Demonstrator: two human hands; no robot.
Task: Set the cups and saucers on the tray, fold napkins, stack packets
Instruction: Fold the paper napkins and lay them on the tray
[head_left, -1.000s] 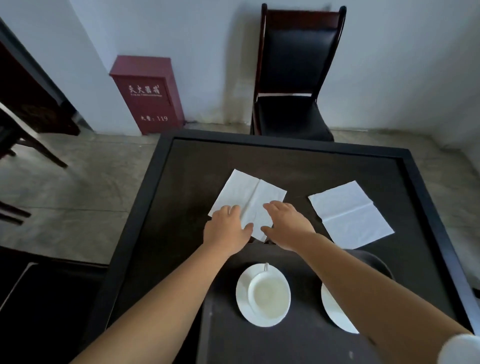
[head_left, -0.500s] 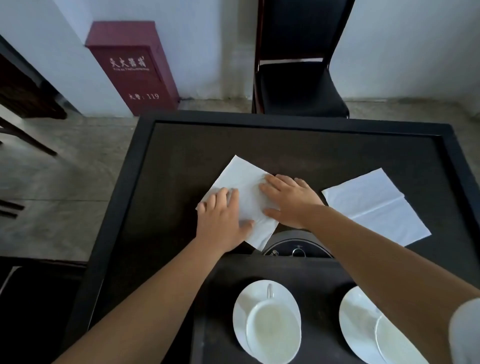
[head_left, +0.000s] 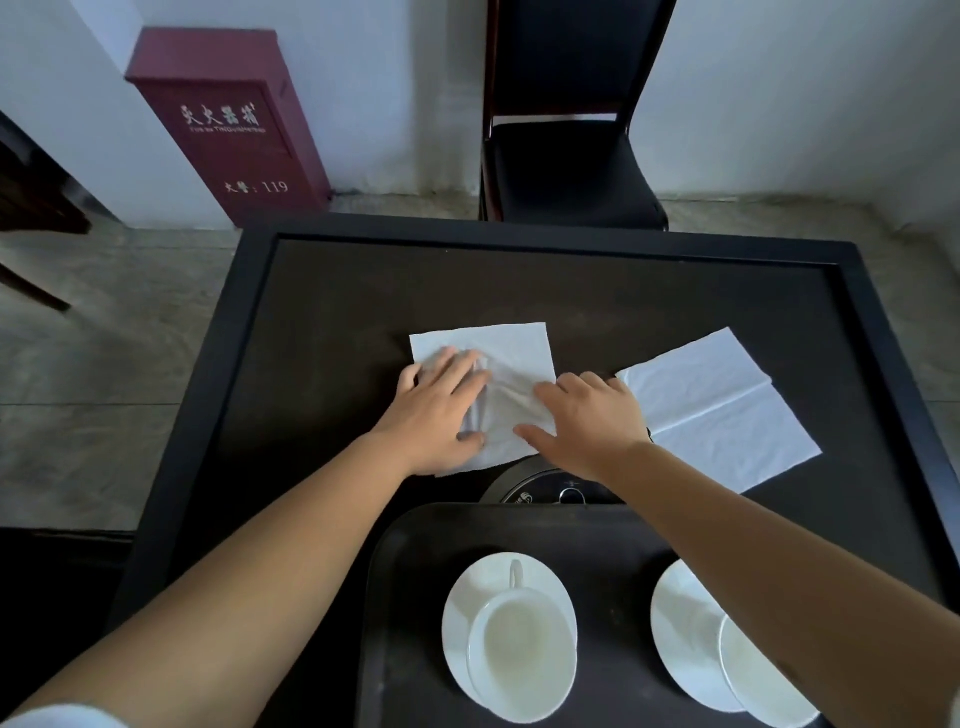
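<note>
Left of the tray (head_left: 395, 582), the left hand (head_left: 441, 415) lies flat with its grip spread, pressing the near-left part of a white napkin (head_left: 498, 353) on the dark counter (head_left: 332, 312) beyond the tray; the hand hides that corner. The right hand (head_left: 587, 421), grip likewise spread, covers the napkin's right edge. Between the tray's far rim and the hands, a round dark object (head_left: 545, 488) shows only as a sliver, too hidden to identify. On the tray, a cup (head_left: 519, 660) sits on its saucer (head_left: 467, 608). A second napkin (head_left: 727, 410) lies flat beyond the tray's right end. A second cup (head_left: 753, 680) and saucer (head_left: 685, 629) on the tray's right are partly hidden by the right forearm and cut by the frame.
</note>
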